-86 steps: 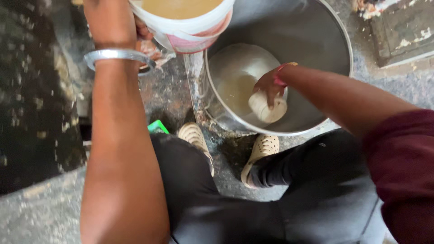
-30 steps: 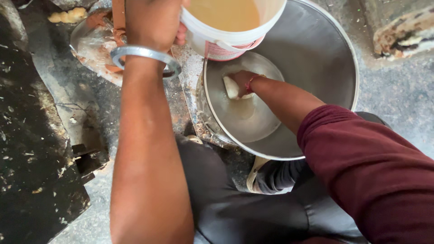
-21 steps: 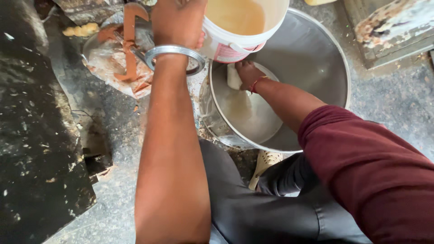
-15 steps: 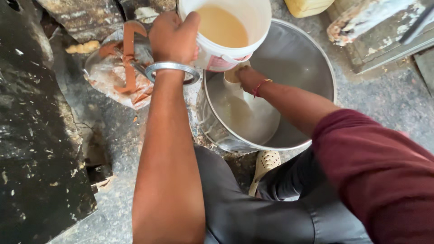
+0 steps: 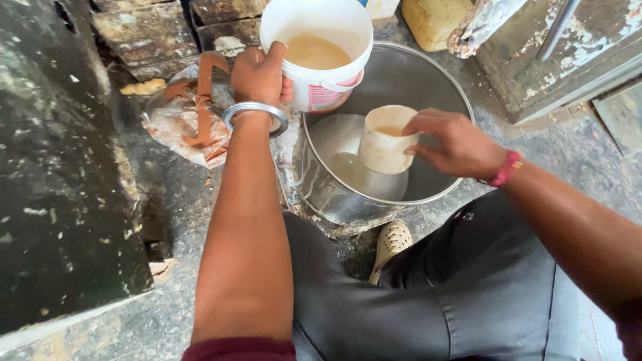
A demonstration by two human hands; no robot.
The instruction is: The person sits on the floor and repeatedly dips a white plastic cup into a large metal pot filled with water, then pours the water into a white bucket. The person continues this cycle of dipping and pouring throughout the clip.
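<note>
My left hand grips the rim of a white plastic bucket that holds tan liquid and hangs over the edge of a large steel pot. A steel bangle circles that wrist. My right hand holds a small cream cup with tan liquid in it, lifted above the pot's inside. A thin pool of the same liquid lies at the pot's bottom. A red band sits on my right wrist.
A round vessel covered with plastic and an orange strap stands left of the pot. A dark stone slab fills the left side. A worn wooden frame and a yellow container stand behind. My sandalled foot rests under the pot.
My right hand has come up out of the pot bottom with the cup, now holding liquid. The bucket stays gripped at the rim, and the view has shifted back.
</note>
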